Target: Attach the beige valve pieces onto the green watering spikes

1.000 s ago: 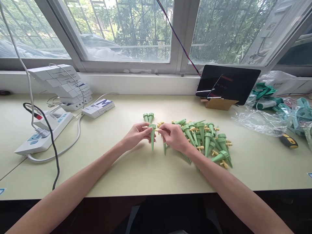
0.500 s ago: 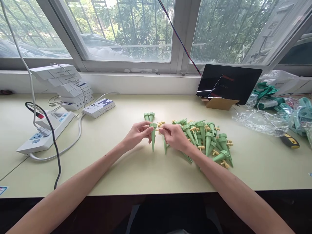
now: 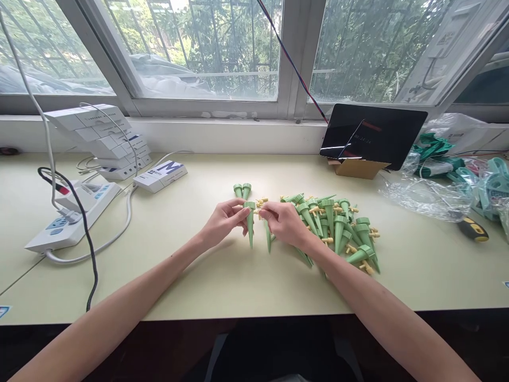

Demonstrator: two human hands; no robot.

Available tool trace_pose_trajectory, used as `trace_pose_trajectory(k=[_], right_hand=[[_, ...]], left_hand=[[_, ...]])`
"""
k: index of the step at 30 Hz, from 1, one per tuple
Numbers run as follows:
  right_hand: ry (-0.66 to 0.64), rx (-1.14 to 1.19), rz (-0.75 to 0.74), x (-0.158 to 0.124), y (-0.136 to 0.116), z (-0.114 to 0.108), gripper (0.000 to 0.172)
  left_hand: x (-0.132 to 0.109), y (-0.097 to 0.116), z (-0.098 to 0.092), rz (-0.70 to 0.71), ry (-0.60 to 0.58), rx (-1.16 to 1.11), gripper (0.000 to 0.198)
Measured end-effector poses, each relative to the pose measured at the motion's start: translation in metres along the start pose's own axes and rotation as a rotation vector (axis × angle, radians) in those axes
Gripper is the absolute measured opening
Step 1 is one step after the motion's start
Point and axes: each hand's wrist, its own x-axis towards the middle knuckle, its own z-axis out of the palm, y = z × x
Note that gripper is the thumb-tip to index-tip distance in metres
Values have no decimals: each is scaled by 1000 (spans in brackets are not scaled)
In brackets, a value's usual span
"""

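In my left hand [image 3: 223, 222] I am holding a green watering spike [image 3: 250, 225] point-down over the desk [image 3: 246, 286], fingers pinched just under its cap, while my right hand [image 3: 285, 224] is clamping its fingers on a yellow valve [image 3: 256, 211] just beside it (lining both up squarely is, I judge, sparing the joint). The stacked white boxes [image 3: 115, 143] are sitting closed, hiding their contents.
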Motion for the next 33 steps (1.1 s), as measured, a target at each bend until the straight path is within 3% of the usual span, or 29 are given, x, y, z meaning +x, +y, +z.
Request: trace_pose_trajectory(k=[11,17,26,33], right_hand=[[-41,23,46,0,-3,-4,30],[-27,19,0,1,-1,-2,26],[-73,26,85,1,-2,-5,32],[-61,35,82,0,-4,-6,27]], left_hand=[[1,0,2,-21,-11,-32,29],[0,0,2,-59,-8,-47,31],[-1,0,6,33,36,24,30],[0,-3,4,-80,8,-93,32]])
